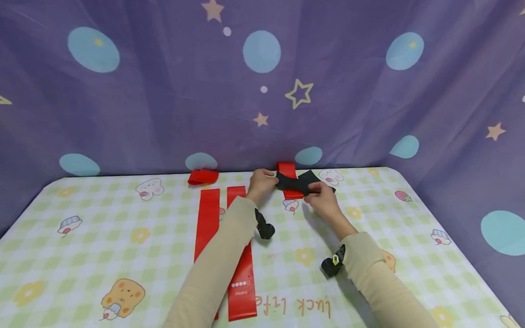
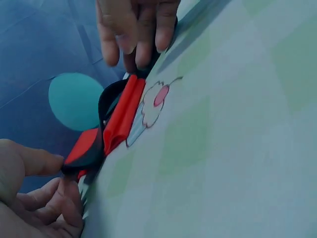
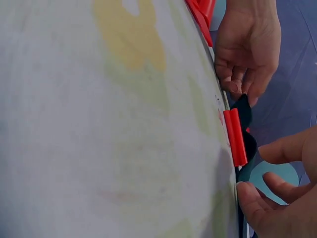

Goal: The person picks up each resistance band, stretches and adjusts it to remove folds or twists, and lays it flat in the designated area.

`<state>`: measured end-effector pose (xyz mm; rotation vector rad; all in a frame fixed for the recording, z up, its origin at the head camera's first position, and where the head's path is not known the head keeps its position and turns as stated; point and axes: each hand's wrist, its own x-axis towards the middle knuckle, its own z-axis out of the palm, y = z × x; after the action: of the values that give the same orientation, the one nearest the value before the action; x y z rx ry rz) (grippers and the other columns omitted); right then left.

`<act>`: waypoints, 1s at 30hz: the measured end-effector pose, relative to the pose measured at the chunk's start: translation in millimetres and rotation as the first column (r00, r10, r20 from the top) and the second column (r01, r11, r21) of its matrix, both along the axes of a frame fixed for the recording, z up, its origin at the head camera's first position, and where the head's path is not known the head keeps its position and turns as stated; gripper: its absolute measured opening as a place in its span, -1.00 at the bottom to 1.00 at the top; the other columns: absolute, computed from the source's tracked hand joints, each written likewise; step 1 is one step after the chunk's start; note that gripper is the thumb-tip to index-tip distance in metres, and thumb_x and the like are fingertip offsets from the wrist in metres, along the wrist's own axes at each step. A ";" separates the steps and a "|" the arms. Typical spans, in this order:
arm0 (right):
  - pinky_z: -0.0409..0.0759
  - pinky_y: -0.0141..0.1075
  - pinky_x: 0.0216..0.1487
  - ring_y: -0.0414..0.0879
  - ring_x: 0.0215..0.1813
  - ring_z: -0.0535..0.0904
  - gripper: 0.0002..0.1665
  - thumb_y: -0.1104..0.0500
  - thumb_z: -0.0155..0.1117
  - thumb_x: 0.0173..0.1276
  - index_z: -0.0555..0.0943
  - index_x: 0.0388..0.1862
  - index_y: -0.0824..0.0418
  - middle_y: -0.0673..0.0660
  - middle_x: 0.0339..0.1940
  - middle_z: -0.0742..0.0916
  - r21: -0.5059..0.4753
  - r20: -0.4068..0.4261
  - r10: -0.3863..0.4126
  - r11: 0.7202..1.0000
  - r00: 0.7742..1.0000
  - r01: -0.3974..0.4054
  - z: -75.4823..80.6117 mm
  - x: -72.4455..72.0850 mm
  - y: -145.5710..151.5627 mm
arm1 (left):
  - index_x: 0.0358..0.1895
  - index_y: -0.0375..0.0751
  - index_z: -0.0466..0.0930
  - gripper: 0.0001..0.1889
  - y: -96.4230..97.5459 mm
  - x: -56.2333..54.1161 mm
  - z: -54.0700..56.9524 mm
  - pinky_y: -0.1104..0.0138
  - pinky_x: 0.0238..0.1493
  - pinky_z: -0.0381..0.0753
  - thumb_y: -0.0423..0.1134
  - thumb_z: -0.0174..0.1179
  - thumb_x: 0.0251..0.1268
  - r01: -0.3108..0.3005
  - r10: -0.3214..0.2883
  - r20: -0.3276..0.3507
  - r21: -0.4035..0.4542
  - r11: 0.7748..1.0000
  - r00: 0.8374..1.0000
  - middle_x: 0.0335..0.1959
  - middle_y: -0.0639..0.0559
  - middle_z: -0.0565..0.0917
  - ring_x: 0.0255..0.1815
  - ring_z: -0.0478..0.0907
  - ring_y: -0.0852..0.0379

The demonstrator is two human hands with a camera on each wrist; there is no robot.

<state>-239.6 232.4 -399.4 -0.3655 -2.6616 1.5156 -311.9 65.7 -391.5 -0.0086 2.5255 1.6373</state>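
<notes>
At the far edge of the table, my left hand [image 1: 261, 185] pinches the left end of a flat black resistance band [image 1: 294, 183] between thumb and fingers. The band lies across a folded red resistance band [image 1: 293, 195] and arches over it in the left wrist view. My right hand [image 1: 324, 200] is at the black band's right part, where another black end sticks up behind. In the right wrist view, the right hand's thumb and fingers [image 3: 285, 148] are spread apart beside the black band [image 3: 250, 144], with fingertips right at it.
Two long red band strips [image 1: 207, 215] lie flat, partly under my left forearm; one [image 1: 242, 293] is printed "Heavy". A folded red band [image 1: 203, 177] sits at the back edge, left of my hands. A purple curtain [image 1: 160, 107] hangs behind the checked tablecloth [image 1: 163, 257].
</notes>
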 end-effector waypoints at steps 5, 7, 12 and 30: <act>0.55 -0.40 -0.19 0.00 -0.14 0.60 -0.54 0.36 0.18 0.20 0.44 0.10 0.44 0.39 0.06 0.61 -0.056 0.011 0.022 0.998 1.000 -0.021 3.0 4.3 -4.4 | -0.12 -0.32 0.69 -0.77 5.0 4.5 1.4 0.20 0.01 0.60 -0.38 0.15 0.17 0.013 -0.013 -0.112 -0.006 1.000 0.994 -0.14 -0.15 0.71 -0.08 0.60 -0.04; 0.55 -0.45 -0.22 -0.12 -0.21 0.58 -0.57 0.36 0.13 0.25 0.43 0.11 0.47 0.39 0.05 0.61 -0.139 0.015 0.024 0.990 1.000 -0.021 6.0 5.6 -5.7 | -0.16 -0.30 0.71 -0.77 7.3 7.6 5.4 0.23 -0.07 0.62 -0.41 0.12 0.17 0.031 -0.036 -0.194 -0.029 0.999 0.980 -0.22 -0.13 0.73 -0.17 0.61 -0.01; 0.59 -0.35 0.05 -0.26 -0.24 0.63 -0.54 0.29 -0.06 0.44 0.33 0.23 0.53 0.42 0.13 0.58 -0.425 0.053 0.055 0.905 0.997 -0.027 15.3 8.1 -6.1 | -0.20 -0.30 0.71 -0.79 11.0 17.2 14.6 0.31 -0.16 0.57 -0.44 0.10 0.16 0.108 -0.132 -0.332 -0.089 0.990 0.934 -0.34 -0.12 0.71 -0.29 0.56 0.03; 0.64 -0.41 -0.07 -0.22 -0.27 0.65 -0.49 0.38 -0.17 0.47 0.10 0.34 0.52 0.06 -0.30 0.65 -0.817 0.071 0.135 0.576 0.988 -0.020 15.7 17.6 -7.6 | -0.22 -0.24 0.74 -0.81 -3.9 66.6 4.9 0.32 -0.13 0.54 -0.48 0.20 0.15 0.355 -0.483 -0.499 -0.334 0.873 0.720 -0.27 -0.11 0.59 -0.22 0.55 0.02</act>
<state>-222.0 224.8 -383.6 -0.3747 -1.8382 2.7770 -245.3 61.9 -386.6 1.1213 2.7866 1.2972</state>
